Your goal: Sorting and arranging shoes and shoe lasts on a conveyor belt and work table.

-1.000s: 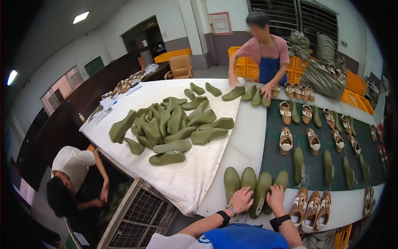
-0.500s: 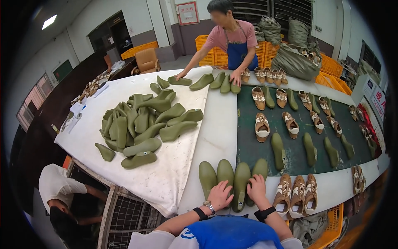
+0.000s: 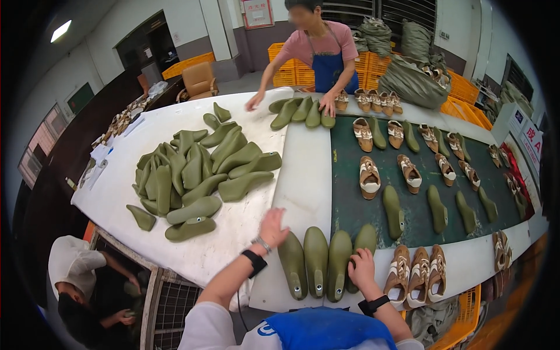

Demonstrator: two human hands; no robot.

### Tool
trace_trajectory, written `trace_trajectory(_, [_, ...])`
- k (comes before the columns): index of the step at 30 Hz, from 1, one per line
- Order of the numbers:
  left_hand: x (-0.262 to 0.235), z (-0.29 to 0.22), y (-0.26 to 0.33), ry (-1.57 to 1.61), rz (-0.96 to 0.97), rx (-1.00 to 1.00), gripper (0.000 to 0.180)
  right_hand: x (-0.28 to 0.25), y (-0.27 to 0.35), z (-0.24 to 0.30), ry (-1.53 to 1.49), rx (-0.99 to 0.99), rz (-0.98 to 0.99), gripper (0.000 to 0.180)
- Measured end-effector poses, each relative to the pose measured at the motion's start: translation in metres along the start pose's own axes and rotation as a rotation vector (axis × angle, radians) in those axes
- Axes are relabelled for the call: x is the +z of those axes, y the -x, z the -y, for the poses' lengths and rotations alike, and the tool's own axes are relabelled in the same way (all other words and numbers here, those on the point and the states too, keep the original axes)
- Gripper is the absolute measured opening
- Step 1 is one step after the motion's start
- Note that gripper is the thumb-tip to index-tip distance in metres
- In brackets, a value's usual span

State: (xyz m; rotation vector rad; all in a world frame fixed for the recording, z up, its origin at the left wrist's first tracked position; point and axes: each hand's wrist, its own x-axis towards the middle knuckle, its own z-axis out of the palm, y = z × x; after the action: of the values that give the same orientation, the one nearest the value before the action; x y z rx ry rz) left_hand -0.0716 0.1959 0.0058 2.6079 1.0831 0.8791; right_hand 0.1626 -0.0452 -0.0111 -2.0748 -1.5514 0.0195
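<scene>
Near the front edge of the table, several green shoe lasts (image 3: 315, 256) stand side by side in a row, toes pointing away from me. My right hand (image 3: 361, 269) is closed over the heel end of the rightmost shoe last (image 3: 366, 236), hiding part of it. Just left of the row, my left hand (image 3: 273, 228) hovers empty, fingers apart, at the edge of the white cloth (image 3: 233, 254). Beyond it lies a heap of green shoe lasts (image 3: 194, 169), the closest of which is a single last (image 3: 239, 185) along the heap's right side.
Brown-and-white sneakers (image 3: 420, 274) stand right of my right hand. A green conveyor belt (image 3: 356, 219) carries more sneakers and lasts. Across the table, a co-worker in a blue apron (image 3: 329, 70) touches another row of lasts. Another person (image 3: 73, 262) bends down beside a metal cage (image 3: 169, 309).
My left hand has let go of the lasts in the row and moved left toward the heap. My right hand stays on its last. The co-worker's extra last has joined the far row.
</scene>
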Motion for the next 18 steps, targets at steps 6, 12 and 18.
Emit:
trace_trajectory(6, [0.003, 0.148, -0.089, -0.334, 0.211, -0.518, 0.081, -0.008, 0.001, 0.008, -0.025, 0.013, 0.008, 0.017])
trace_trajectory(12, [0.007, 0.181, -0.121, -0.428, 0.458, -0.658, 0.075, -0.013, 0.002, 0.015, 0.011, 0.073, 0.036, 0.017])
trace_trajectory(18, [-0.025, 0.154, -0.115, -0.267, 0.688, -0.471, 0.068, -0.009, -0.003, 0.015, 0.018, 0.081, 0.031, 0.016])
